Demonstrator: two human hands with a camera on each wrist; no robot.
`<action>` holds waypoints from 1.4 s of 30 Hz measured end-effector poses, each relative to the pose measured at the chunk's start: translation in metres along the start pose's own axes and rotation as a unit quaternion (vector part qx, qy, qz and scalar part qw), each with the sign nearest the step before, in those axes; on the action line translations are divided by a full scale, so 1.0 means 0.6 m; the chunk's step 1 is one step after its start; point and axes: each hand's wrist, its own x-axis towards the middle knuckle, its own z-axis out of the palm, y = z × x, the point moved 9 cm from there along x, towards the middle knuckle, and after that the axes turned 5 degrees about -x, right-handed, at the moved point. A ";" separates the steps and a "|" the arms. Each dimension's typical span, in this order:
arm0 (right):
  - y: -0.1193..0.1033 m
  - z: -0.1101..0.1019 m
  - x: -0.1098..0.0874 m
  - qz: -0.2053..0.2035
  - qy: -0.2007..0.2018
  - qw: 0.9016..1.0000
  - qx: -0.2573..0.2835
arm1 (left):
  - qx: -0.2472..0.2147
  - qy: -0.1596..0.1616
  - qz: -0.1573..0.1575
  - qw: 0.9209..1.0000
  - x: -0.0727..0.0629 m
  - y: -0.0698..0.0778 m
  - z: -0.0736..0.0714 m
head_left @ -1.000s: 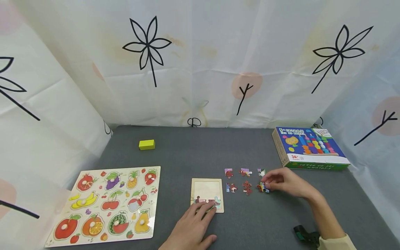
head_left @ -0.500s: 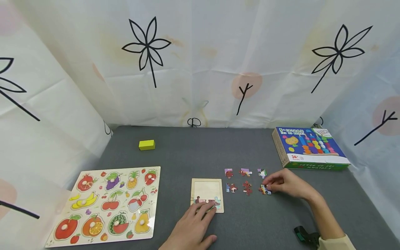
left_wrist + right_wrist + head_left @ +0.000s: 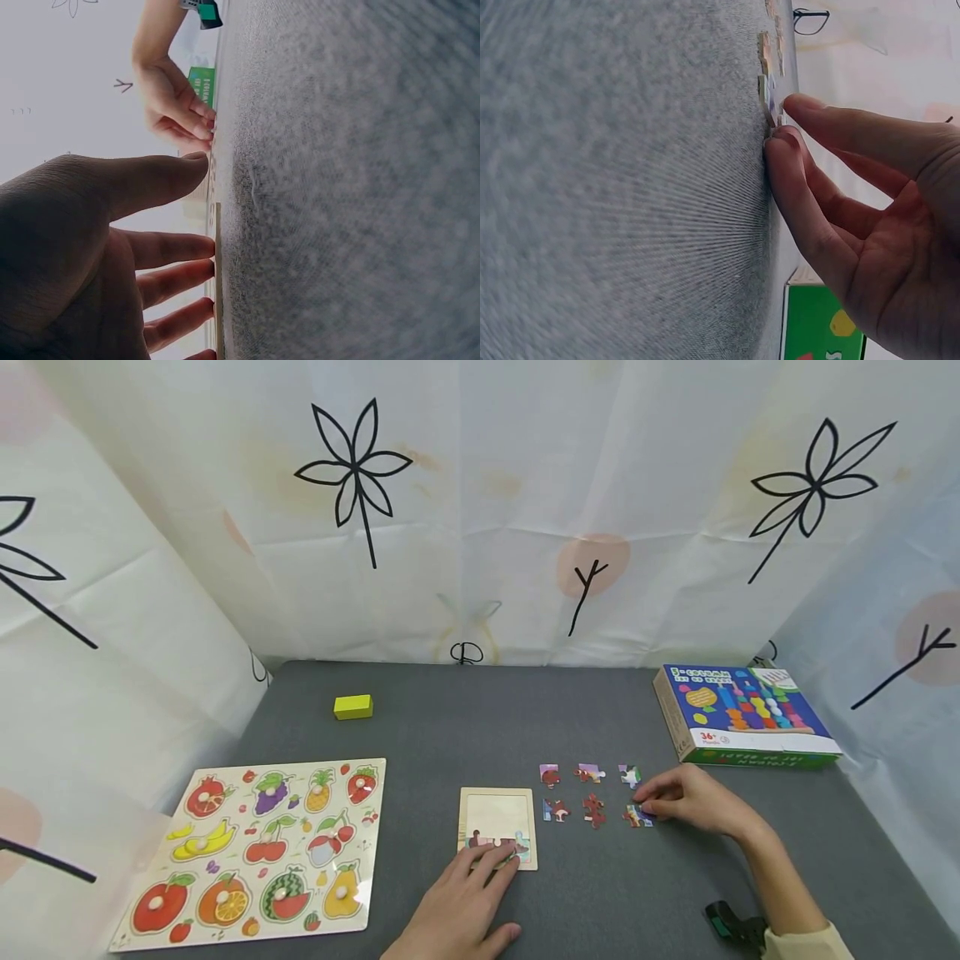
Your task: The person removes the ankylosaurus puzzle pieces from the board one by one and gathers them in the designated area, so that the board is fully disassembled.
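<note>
My left hand (image 3: pixel 463 902) lies with straight fingers over the near edge of a square wooden puzzle tray (image 3: pixel 498 792). Joined jigsaw pieces (image 3: pixel 482 841) fill the tray's near strip, partly hidden by those fingers. In the left wrist view the fingertips (image 3: pixel 201 246) meet the tray's edge. To the right, my right hand (image 3: pixel 693 802) pinches the far right corner of a colourful jigsaw piece (image 3: pixel 634 817) on the grey table. The right wrist view shows thumb and fingertips at that piece's edge (image 3: pixel 767 101).
Several loose jigsaw pieces (image 3: pixel 592 811) lie in two rows between tray and right hand. A fruit peg board (image 3: pixel 255 860) is at left, a yellow block (image 3: pixel 353 707) behind it. A toy box (image 3: pixel 746 714) stands back right. White patterned cloth (image 3: pixel 465 485) surrounds the table.
The right hand has shifted slightly right, and the jigsaw piece at its fingertips has slid right and a little nearer. The left hand and the tray have stayed in place.
</note>
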 end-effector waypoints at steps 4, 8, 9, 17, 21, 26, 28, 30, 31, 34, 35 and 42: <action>-0.001 -0.003 -0.001 -0.003 0.005 1.000 -0.003 | -0.002 -0.004 -0.003 1.000 0.001 0.000 0.000; -0.006 -0.002 -0.001 -0.010 0.012 1.000 0.006 | -0.003 -0.008 -0.007 1.000 0.001 0.000 0.000; -0.007 -0.001 -0.001 -0.013 0.015 1.000 0.011 | -0.003 -0.009 -0.007 1.000 0.001 0.000 0.000; -0.029 0.014 0.008 -0.046 0.032 0.998 0.032 | -0.003 -0.007 -0.006 1.000 0.001 0.001 -0.002; -0.046 0.022 0.013 -0.071 0.046 0.996 0.032 | -0.006 -0.009 -0.007 1.000 0.003 0.001 -0.002; -0.070 0.041 0.027 -0.099 0.044 0.993 0.050 | -0.013 -0.019 -0.008 1.000 0.003 0.001 0.000; -0.078 0.052 0.034 -0.105 0.037 0.992 0.061 | -0.010 -0.020 -0.008 1.000 0.002 0.002 0.001; -0.085 0.063 0.042 -0.108 0.031 0.991 0.069 | -0.003 -0.019 -0.008 1.000 0.002 0.004 0.002; -0.090 0.069 0.046 -0.112 0.029 0.991 0.071 | 0.001 -0.018 -0.008 1.000 0.001 0.004 0.003; -0.104 0.086 0.059 -0.122 0.020 0.989 0.080 | 0.007 -0.019 -0.009 1.000 -0.001 0.006 0.006; -0.109 0.092 0.063 -0.124 0.017 0.989 0.082 | 0.007 -0.022 -0.011 1.000 -0.002 0.007 0.008; -0.138 0.132 0.092 -0.124 -0.013 0.987 0.100 | 0.001 -0.024 -0.022 0.999 -0.007 0.008 0.013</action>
